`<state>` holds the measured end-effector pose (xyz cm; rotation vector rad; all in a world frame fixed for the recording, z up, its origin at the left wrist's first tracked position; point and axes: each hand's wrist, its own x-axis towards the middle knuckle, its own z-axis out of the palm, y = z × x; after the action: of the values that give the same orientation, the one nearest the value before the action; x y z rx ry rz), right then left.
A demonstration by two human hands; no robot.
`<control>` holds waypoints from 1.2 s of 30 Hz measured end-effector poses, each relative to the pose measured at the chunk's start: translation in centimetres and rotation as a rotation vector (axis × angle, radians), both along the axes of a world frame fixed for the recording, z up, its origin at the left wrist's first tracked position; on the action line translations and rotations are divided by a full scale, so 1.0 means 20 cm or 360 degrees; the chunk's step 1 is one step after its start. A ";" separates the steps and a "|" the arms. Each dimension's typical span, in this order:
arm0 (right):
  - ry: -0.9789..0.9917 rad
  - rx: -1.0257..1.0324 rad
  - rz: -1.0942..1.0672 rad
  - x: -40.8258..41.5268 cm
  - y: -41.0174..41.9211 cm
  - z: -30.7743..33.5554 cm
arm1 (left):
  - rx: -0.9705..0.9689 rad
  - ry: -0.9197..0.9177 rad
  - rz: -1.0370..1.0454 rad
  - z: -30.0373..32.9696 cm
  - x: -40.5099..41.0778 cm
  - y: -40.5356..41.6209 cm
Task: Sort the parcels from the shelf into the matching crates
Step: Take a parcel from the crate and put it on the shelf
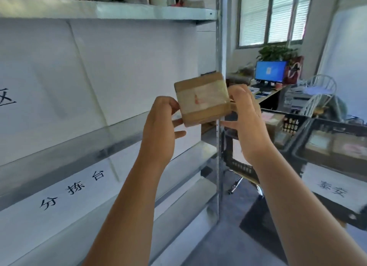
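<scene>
Center of frame: left hand point(160, 124) and right hand point(245, 114) grip 1 taped cardboard parcel point(202, 100) by opposite edges. Black crates point(325, 138) at right; metal shelf point(111, 11) at left.

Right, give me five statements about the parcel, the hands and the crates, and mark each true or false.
1. Both hands hold the cardboard parcel, left hand and right hand at opposite ends. True.
2. The parcel rests on the shelf. False: it is held in the air in front of it.
3. Black crates stand to the right. True.
4. The crates hold nothing. False: parcels lie inside.
5. The monitor is dark. False: its screen glows blue.
</scene>
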<state>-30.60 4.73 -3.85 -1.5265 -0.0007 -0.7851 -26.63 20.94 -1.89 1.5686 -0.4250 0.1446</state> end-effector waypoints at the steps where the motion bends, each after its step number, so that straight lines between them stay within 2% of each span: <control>1: 0.0019 0.0031 -0.0025 -0.02 -0.06 -0.01 | 0.0005 0.0002 -0.0049 -0.01 0.00 -0.06; 6: -0.0073 -0.0089 -0.0146 -0.09 -0.29 -0.10 | 0.0142 -0.0213 -0.0145 -0.11 0.08 -0.34; 9: -0.0010 -0.0174 -0.0130 -0.10 -0.40 -0.17 | 0.0010 -0.0225 -0.0434 -0.17 0.12 -0.49; 18: -0.0029 -0.0216 -0.0707 0.01 -0.56 -0.32 | -0.0007 -0.0301 -0.0967 -0.29 0.42 -0.83; 28: 0.0054 -0.0360 -0.1200 -0.01 -0.76 -0.39 | -0.0037 -0.0157 -0.1361 -0.45 0.51 -1.23; 36: 0.0264 -0.0430 -0.1476 0.00 -1.23 -0.48 | 0.0049 -0.0076 -0.1436 -0.48 0.47 -1.66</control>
<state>-30.56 -19.82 -13.39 -1.8424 0.7995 -1.4164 -17.13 -12.25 -11.57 1.2733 -1.1282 -0.5205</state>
